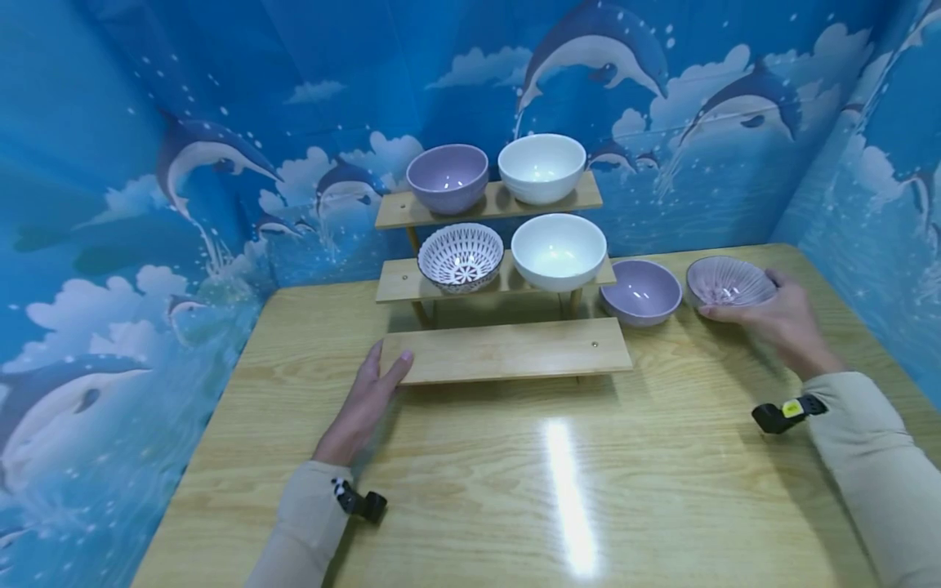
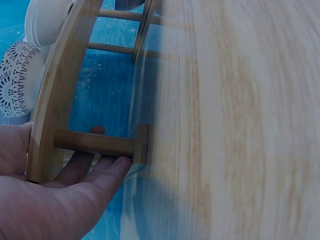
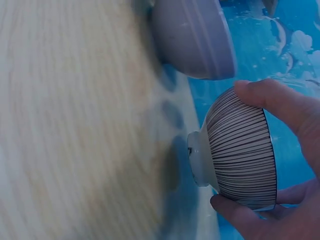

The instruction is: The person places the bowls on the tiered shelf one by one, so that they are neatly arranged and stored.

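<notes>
My right hand (image 1: pixel 782 318) holds a thin-striped bowl (image 1: pixel 728 282) by its sides at the table's right back. In the right wrist view, thumb and fingers span the striped bowl (image 3: pixel 242 150), whose foot appears slightly off the tabletop. A plain purple bowl (image 1: pixel 641 294) stands just left of it. My left hand (image 1: pixel 367 400) grips the left end of the lowest board (image 1: pixel 507 351) of a wooden tiered stand, thumb on top. In the left wrist view, the fingers reach under the board beside a round crossbar (image 2: pixel 95 143).
On the middle tier (image 1: pixel 397 282) sit a patterned bowl (image 1: pixel 461 258) and a white bowl (image 1: pixel 559 253). The top tier (image 1: pixel 397 211) carries a purple bowl (image 1: pixel 448 180) and another white bowl (image 1: pixel 542 169). Dolphin-print cloth (image 1: pixel 470 98) hangs behind the wooden table (image 1: pixel 470 490).
</notes>
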The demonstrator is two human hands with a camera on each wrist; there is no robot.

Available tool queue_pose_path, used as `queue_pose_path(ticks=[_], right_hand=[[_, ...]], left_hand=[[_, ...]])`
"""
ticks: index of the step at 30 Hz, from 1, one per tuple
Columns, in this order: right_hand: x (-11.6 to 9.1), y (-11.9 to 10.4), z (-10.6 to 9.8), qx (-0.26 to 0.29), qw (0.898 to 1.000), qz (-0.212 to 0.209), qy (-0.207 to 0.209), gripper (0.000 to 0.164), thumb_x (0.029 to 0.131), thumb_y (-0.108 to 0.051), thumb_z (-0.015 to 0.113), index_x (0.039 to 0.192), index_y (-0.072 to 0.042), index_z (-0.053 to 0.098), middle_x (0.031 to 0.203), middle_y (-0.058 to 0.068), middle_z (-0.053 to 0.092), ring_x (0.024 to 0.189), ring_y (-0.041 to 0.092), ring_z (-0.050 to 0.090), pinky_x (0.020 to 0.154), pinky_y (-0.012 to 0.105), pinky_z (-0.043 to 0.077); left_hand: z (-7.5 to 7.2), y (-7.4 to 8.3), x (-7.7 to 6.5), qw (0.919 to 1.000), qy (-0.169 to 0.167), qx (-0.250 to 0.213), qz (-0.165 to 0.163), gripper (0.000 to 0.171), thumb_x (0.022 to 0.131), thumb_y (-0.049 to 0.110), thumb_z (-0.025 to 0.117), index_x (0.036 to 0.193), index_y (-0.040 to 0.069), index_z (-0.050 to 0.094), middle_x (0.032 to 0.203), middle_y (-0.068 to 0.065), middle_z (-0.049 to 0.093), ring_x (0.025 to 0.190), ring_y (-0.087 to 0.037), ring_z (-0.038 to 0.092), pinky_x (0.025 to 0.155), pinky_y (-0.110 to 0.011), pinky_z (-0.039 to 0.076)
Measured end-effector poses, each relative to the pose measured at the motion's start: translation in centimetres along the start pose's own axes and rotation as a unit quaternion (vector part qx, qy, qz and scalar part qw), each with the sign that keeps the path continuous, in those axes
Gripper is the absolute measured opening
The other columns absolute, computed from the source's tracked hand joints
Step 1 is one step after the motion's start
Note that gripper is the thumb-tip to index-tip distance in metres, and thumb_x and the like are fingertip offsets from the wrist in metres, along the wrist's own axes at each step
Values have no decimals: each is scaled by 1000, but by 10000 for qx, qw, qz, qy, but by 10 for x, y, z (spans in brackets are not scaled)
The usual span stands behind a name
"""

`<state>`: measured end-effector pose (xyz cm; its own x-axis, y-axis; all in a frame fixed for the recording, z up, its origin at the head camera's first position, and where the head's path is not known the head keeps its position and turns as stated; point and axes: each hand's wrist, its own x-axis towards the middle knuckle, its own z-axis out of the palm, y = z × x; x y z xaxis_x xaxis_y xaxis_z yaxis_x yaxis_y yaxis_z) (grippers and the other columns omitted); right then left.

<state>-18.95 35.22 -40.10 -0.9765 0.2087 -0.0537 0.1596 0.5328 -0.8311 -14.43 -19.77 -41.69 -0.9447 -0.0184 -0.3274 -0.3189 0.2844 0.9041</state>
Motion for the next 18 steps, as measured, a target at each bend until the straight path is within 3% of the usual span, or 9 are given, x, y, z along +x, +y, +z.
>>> queue_pose_path(ticks=[3,6,8,10,18], right_hand=[[-4,-5,-5,-16,10000,-60,38,122,80,-28,89,158,8,2,153,41,27,135,52,35,115,63,32],[-9,-12,-10,-157,9997,-136,148,118,79,-30,89,159,7,11,149,36,36,126,44,43,103,34,50],[-13,-16,-12,-219,9994,-204,189,115,78,-31,90,159,5,17,146,32,39,119,38,47,87,16,50],[-16,-21,-14,-318,9988,-287,219,110,77,-32,91,158,2,24,140,25,44,112,31,49,70,5,42],[-38,-43,-17,-429,9980,-434,138,102,76,-32,92,156,-6,35,136,21,48,105,28,49,62,12,47]], left_hand=[[0,0,0,10000,10,-5,2,98,97,62,54,164,18,-2,170,-9,-1,155,-31,10,124,-49,21],[1,0,0,10000,11,-23,-14,97,98,62,54,164,18,-1,170,-9,1,154,-30,12,123,-48,22],[0,1,0,10000,8,4,-29,97,98,62,54,164,18,-2,170,-9,0,155,-31,10,123,-48,23],[0,1,0,10000,5,34,-49,98,97,63,54,164,18,-2,170,-9,-2,155,-31,8,124,-48,21],[1,1,0,10000,-59,-31,72,96,98,61,54,164,19,-1,170,-8,5,154,-29,13,123,-48,25]])
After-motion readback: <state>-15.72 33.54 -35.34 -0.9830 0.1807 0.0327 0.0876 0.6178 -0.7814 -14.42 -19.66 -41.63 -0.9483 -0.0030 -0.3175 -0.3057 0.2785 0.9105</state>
